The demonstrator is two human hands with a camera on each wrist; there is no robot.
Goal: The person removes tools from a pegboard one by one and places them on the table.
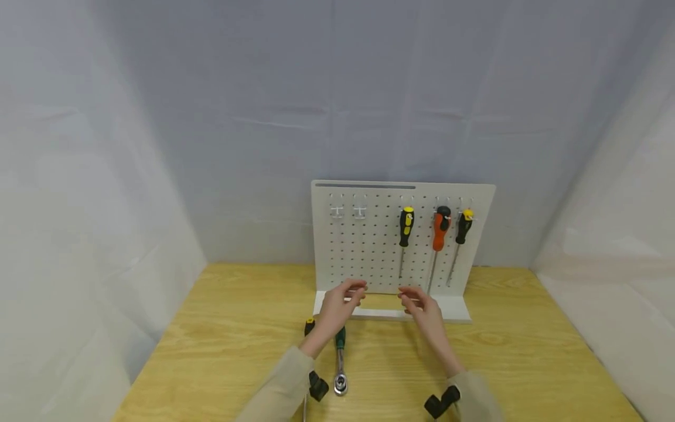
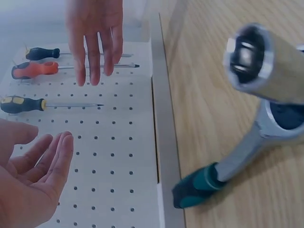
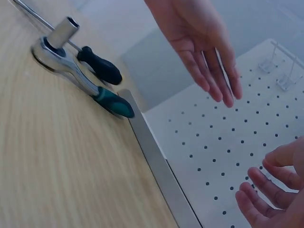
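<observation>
My left hand (image 1: 337, 305) and right hand (image 1: 426, 315) hover apart in front of a white pegboard (image 1: 369, 258), palms facing each other. Their fingers are relaxed and bent a little, with nothing held. Below the left forearm lies a ratchet wrench (image 1: 340, 363) with a green and black handle; in the right wrist view a silver socket (image 3: 63, 32) stands up from its head. Beside it lies a screwdriver (image 3: 99, 65) with a black handle, partly hidden by the left arm in the head view.
Three screwdrivers hang on the board's right half: a black-yellow one (image 1: 406, 227), a red-black one (image 1: 441, 228) and another black-yellow one (image 1: 464, 227). Two clear hooks (image 1: 337, 207) at its left carry nothing. The board's base stands on a wooden table (image 1: 237, 328), with white cloth walls around.
</observation>
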